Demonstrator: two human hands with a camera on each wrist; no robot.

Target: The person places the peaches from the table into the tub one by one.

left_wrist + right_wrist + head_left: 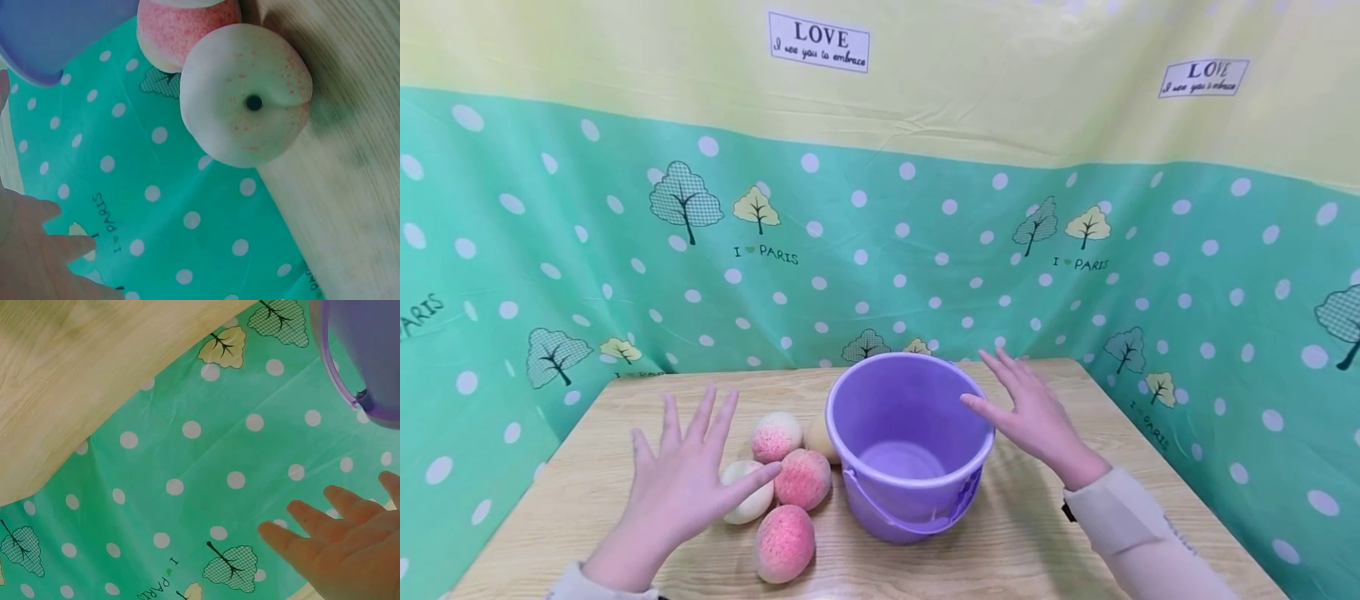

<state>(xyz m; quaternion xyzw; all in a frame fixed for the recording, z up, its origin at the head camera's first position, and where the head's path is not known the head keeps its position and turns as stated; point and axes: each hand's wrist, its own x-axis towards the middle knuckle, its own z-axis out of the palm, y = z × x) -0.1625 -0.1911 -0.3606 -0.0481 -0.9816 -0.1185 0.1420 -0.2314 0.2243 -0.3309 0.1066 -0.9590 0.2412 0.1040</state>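
Observation:
A purple bucket [917, 508] stands upright on the table, its mouth facing me and its handle hanging down in front; nothing shows inside. To its left several peaches lie close together, among them a pink one [785, 544] in front and a pale one [752, 493] partly behind my left thumb. In the left wrist view, a whitish peach [244, 94] shows a dark round spot. My left hand [681, 475] hovers near the peaches with fingers spread, holding nothing. My right hand [1033, 412] is beside the bucket's right rim, fingers extended and also holding nothing.
The wooden table [1037, 542] carries the bucket and peaches. Behind it and along both sides hangs a green and yellow cloth [880, 275] with dots and printed trees. A yellowish round thing [822, 440] sits partly hidden behind the bucket's left side.

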